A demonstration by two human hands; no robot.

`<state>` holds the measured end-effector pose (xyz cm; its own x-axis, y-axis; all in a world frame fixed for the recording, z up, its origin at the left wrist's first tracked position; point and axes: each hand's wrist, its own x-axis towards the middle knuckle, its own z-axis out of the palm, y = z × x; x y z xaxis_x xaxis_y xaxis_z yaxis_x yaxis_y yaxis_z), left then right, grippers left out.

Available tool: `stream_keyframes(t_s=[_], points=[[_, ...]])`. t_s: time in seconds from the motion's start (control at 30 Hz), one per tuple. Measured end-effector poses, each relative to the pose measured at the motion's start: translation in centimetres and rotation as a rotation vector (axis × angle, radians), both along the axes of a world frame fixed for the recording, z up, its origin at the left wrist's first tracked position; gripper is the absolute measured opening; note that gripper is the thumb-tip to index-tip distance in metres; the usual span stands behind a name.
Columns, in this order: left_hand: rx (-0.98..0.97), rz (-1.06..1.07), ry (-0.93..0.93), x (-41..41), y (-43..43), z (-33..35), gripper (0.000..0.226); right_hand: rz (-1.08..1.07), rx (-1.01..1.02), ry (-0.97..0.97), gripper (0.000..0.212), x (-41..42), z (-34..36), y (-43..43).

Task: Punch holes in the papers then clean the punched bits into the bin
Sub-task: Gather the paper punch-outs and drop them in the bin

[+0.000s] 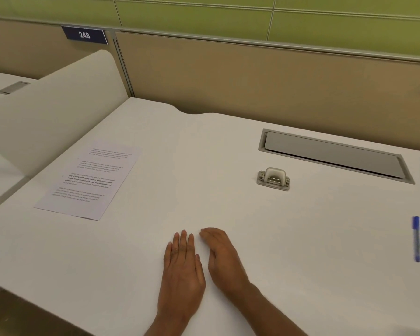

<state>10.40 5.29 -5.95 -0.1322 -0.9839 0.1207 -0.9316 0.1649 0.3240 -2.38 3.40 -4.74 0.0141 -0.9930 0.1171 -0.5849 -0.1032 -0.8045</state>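
Left hand (182, 270), right hand (224, 258) rest on desk (204, 161), fingers straight — papers (87, 178) far left, punch (273, 178) ahead-right.

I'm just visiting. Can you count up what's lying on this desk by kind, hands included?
Sheets of printed paper: 1 showing; any beneath it cannot be told
Metal hole punch: 1
Blue pen: 1
Hands: 2, the left hand and the right hand
Total: 5
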Motion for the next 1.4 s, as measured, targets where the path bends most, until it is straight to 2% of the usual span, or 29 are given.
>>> stream_keyframes(t_s=[0.17, 0.27, 0.5, 0.63, 0.73, 0.93, 1.07, 1.2, 1.4], points=[[-0.026, -0.019, -0.015, -0.1, 0.0, -0.1, 0.055, -0.255, 0.015, -0.12, 0.042, -1.9, 0.6, 0.5], [-0.033, -0.03, -0.016, 0.1, 0.0, -0.3, 0.054, -0.227, 0.053, -0.081, 0.053, -2.0, 0.4, 1.2], [-0.017, -0.032, -0.037, 0.3, -0.1, -0.7, 0.054, -0.163, -0.021, -0.076, 0.036, 0.0, 0.9, -1.2], [-0.032, -0.043, -0.036, 0.2, -0.1, -0.7, 0.054, -0.219, -0.051, -0.126, 0.028, -0.8, 0.4, -1.2], [-0.032, -0.026, -0.019, 0.2, -0.2, -0.7, 0.054, -0.223, -0.051, -0.054, 0.026, -1.2, -0.4, -0.6], [0.003, 0.025, 0.033, 0.1, -0.1, -1.0, 0.057, 0.029, -0.087, 0.258, 0.033, 0.1, -0.3, -0.9], [-0.003, 0.02, 0.037, 0.2, -0.2, -1.1, 0.056, 0.002, 0.028, 0.162, 0.032, 0.4, 0.0, -1.1], [-0.005, 0.008, 0.023, 0.2, -0.1, -1.1, 0.056, -0.035, 0.124, 0.086, 0.023, 0.6, 0.4, -1.2], [-0.02, -0.001, 0.037, 0.1, -0.2, -0.9, 0.054, 0.037, 0.067, 0.279, 0.026, 0.7, 0.8, -1.3]])
